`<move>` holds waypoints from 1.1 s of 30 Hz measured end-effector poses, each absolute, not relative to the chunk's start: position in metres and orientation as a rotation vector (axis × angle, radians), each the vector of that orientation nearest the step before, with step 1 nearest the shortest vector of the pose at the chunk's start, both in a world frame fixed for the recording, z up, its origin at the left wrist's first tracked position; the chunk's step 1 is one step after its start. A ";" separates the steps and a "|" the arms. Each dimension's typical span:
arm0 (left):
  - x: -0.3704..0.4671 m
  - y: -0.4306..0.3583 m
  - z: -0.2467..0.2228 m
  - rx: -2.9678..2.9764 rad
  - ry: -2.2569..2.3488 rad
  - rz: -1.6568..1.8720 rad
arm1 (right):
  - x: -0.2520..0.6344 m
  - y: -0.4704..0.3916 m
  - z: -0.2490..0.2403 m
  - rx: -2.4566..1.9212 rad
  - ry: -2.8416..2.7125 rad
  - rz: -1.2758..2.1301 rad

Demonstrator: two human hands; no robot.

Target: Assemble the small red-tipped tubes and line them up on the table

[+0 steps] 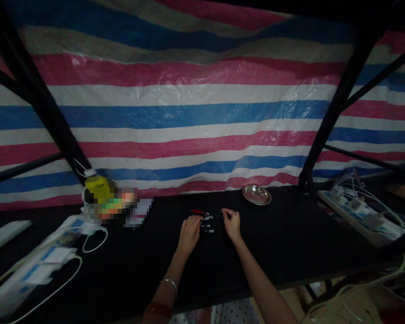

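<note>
On the black table, my left hand (189,230) is palm down with its fingers bent together at the ends of several small dark sticks with silver tips (207,225). Whatever its fingertips hold is hidden under them. Just beyond them lies a slim red piece (198,212), pen-like in shape. My right hand (233,223) is to the right of the sticks, thumb and fingers closed in a pinch. A small dark piece (220,215) shows at its fingertips, too dim to name. A gap of table separates the two hands.
A shallow metal dish (257,195) sits at the back right. To the left are a yellow bottle (97,188), a blurred packet (139,213) and a power strip with cables (50,258). Another power strip (364,216) and another person's hand (404,191) are at right. Black frame posts flank the striped sheet.
</note>
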State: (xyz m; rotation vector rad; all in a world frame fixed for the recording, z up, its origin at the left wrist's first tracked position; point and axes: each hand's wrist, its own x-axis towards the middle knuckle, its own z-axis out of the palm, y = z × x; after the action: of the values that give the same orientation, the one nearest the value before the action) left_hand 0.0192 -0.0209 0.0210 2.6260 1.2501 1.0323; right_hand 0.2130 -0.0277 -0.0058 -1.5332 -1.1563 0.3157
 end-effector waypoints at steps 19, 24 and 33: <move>0.018 -0.018 0.016 2.613 1.193 0.954 | 0.201 -0.040 0.005 -1.773 -1.412 0.115; 0.020 -0.019 0.020 2.598 1.232 0.965 | 0.195 -0.042 0.008 -1.644 -1.593 0.107; 0.020 -0.015 0.014 2.583 1.270 1.005 | 0.195 -0.039 0.005 -1.681 -1.615 0.122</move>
State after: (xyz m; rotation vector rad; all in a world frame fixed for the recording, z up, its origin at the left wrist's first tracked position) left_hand 0.0199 -0.0149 0.0135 2.5834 1.2704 1.0045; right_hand 0.1950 -0.0389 0.0046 -1.6811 -1.6152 0.1222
